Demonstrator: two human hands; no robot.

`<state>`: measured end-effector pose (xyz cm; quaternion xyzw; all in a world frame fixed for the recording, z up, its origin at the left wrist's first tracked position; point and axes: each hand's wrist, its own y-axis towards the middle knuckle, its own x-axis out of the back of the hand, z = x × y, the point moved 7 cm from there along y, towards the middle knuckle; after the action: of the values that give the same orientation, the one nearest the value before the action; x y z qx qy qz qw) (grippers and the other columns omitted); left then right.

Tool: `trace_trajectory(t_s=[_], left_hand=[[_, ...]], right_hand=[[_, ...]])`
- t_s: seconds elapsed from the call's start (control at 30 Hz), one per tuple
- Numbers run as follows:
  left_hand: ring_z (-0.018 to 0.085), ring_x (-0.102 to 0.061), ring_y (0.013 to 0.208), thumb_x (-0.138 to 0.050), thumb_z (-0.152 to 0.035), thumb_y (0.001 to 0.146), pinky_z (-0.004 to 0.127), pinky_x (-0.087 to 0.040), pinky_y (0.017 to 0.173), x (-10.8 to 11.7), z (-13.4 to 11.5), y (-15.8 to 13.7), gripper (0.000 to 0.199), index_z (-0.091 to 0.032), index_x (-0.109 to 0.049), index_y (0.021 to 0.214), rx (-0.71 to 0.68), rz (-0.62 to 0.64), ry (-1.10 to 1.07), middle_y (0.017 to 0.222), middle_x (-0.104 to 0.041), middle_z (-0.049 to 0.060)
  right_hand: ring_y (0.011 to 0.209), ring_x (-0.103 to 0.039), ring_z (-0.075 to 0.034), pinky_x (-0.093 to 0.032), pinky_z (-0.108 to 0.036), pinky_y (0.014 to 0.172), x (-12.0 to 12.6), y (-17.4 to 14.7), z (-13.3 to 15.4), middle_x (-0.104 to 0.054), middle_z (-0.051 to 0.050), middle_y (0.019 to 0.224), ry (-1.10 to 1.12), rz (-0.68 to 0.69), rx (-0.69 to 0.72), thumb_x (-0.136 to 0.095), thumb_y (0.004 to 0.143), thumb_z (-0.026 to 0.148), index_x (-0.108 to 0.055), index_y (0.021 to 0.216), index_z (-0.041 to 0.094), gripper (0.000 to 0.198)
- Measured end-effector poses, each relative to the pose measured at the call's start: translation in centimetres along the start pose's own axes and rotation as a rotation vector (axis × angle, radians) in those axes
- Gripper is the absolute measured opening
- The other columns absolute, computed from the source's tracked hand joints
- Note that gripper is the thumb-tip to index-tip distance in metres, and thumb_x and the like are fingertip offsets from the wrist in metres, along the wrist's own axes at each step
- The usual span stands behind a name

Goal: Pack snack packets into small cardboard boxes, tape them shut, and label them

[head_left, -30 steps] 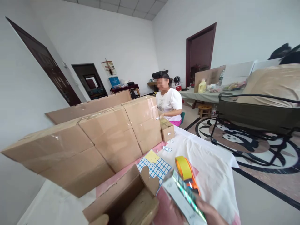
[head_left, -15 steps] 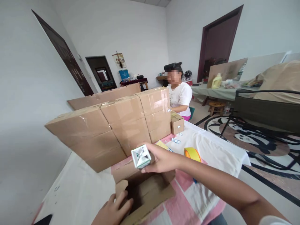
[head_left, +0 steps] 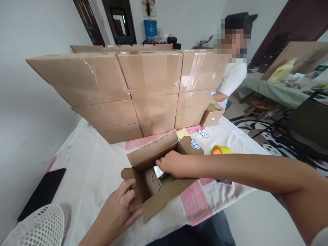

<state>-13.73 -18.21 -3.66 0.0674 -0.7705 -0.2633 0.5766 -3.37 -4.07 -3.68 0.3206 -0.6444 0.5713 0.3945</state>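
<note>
Here, the right hand (head_left: 173, 164) grips a small white carton (head_left: 159, 172) inside an open cardboard box (head_left: 167, 201); probably light, stiff, slick and crushable, best held by its long sides; the left hand (head_left: 121, 198) curls against the box's left end flap (head_left: 138, 187), pinch unclear.

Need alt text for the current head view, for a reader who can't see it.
Right hand holds a small white package inside an open carton; left hand is at the carton's left flap. Stacked boxes stand behind, tape lies to the right, and a person in white is beyond.
</note>
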Motion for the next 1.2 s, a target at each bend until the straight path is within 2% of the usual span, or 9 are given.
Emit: trace_trajectory(t_s=[0.2, 0.37, 0.6, 0.67, 0.77, 0.87, 1.03, 1.13, 1.2], left_hand=[[0.019, -0.067, 0.086, -0.055, -0.021, 0.088, 0.027, -0.057, 0.067, 0.0, -0.5, -0.6, 0.012, -0.024, -0.044, 0.085, -0.013, -0.040, 0.010, 0.108, -0.061, 0.010], [0.019, -0.066, 0.091, -0.058, -0.022, 0.089, 0.027, -0.057, 0.071, -0.6, 0.2, -0.8, 0.015, -0.024, -0.044, 0.085, 0.060, -0.024, -0.036, 0.111, -0.060, 0.011], [0.020, -0.064, 0.095, -0.062, -0.020, 0.084, 0.030, -0.057, 0.075, -0.7, 1.0, -0.4, 0.017, -0.024, -0.046, 0.087, 0.108, 0.006, -0.102, 0.111, -0.059, 0.009], [0.023, -0.062, 0.106, -0.063, -0.016, 0.083, 0.034, -0.058, 0.082, -0.6, 1.3, -0.8, 0.022, -0.023, -0.050, 0.099, 0.121, -0.047, -0.094, 0.118, -0.055, 0.011], [0.030, -0.053, 0.132, -0.064, -0.011, 0.085, 0.046, -0.056, 0.100, -0.7, 1.4, -1.5, 0.045, -0.024, -0.045, 0.124, 0.155, -0.183, -0.160, 0.148, -0.035, 0.018], [0.032, -0.044, 0.146, -0.058, -0.007, 0.088, 0.058, -0.047, 0.113, -1.9, 1.1, -1.2, 0.062, -0.031, -0.033, 0.140, 0.209, -0.174, -0.359, 0.166, -0.012, 0.016], [0.036, -0.022, 0.157, -0.051, -0.019, 0.096, 0.062, -0.039, 0.119, -3.4, 0.7, -0.1, 0.075, -0.035, -0.017, 0.160, 0.254, -0.013, -0.372, 0.172, -0.014, 0.013], [0.035, -0.022, 0.157, -0.047, -0.035, 0.100, 0.060, -0.039, 0.119, -3.9, 1.0, 0.0, 0.062, -0.031, -0.028, 0.160, 0.234, 0.106, -0.348, 0.167, -0.032, 0.012], [0.034, -0.024, 0.156, -0.040, -0.044, 0.102, 0.060, -0.037, 0.121, -3.7, 1.2, 0.2, 0.056, -0.034, -0.035, 0.157, 0.242, 0.085, -0.362, 0.164, -0.040, 0.009]], right_hand=[[0.094, -0.078, -0.030, -0.062, -0.041, 0.072, -3.6, 3.2, 1.1, -0.079, -0.018, 0.105, 0.006, 0.069, 0.009, -0.065, 0.087, 0.002, -0.063, 0.125, 0.009, 0.039], [0.109, -0.074, -0.032, -0.061, -0.043, 0.080, -3.6, 3.7, 0.7, -0.075, -0.021, 0.119, 0.003, 0.046, 0.022, -0.064, 0.086, 0.002, -0.060, 0.127, 0.007, 0.041], [0.100, -0.075, -0.031, -0.060, -0.041, 0.077, -1.7, 1.9, -0.2, -0.075, -0.018, 0.115, 0.035, -0.007, 0.000, -0.065, 0.089, 0.007, -0.058, 0.129, 0.009, 0.040], [0.101, -0.073, -0.031, -0.060, -0.043, 0.081, 0.5, -1.7, -1.5, -0.074, -0.015, 0.113, 0.138, -0.192, -0.005, -0.067, 0.092, 0.018, -0.062, 0.124, 0.013, 0.032], [0.115, -0.067, -0.029, -0.054, -0.047, 0.099, 2.5, -9.7, -6.1, -0.070, -0.012, 0.122, 0.402, -0.714, -0.212, -0.054, 0.102, 0.032, -0.061, 0.129, 0.021, 0.030], [0.133, -0.057, -0.030, -0.044, -0.051, 0.114, -1.5, -15.9, -10.3, -0.061, -0.012, 0.141, 0.726, -1.133, -0.490, -0.049, 0.104, 0.041, -0.051, 0.144, 0.025, 0.043], [0.157, -0.025, -0.026, -0.022, -0.053, 0.128, -10.0, -12.3, -9.0, -0.031, -0.005, 0.169, 1.378, -0.862, -0.259, -0.026, 0.107, 0.057, -0.037, 0.159, 0.031, 0.058], [0.161, 0.000, -0.024, 0.000, -0.055, 0.129, -10.4, -11.0, -7.7, -0.024, 0.005, 0.171, 1.425, -0.748, -0.159, -0.009, 0.106, 0.061, -0.056, 0.148, 0.035, 0.068], [0.161, 0.002, -0.026, 0.001, -0.056, 0.128, -9.7, -11.0, -7.5, -0.020, 0.009, 0.172, 1.476, -0.766, -0.119, -0.005, 0.105, 0.061, -0.065, 0.139, 0.036, 0.073]])
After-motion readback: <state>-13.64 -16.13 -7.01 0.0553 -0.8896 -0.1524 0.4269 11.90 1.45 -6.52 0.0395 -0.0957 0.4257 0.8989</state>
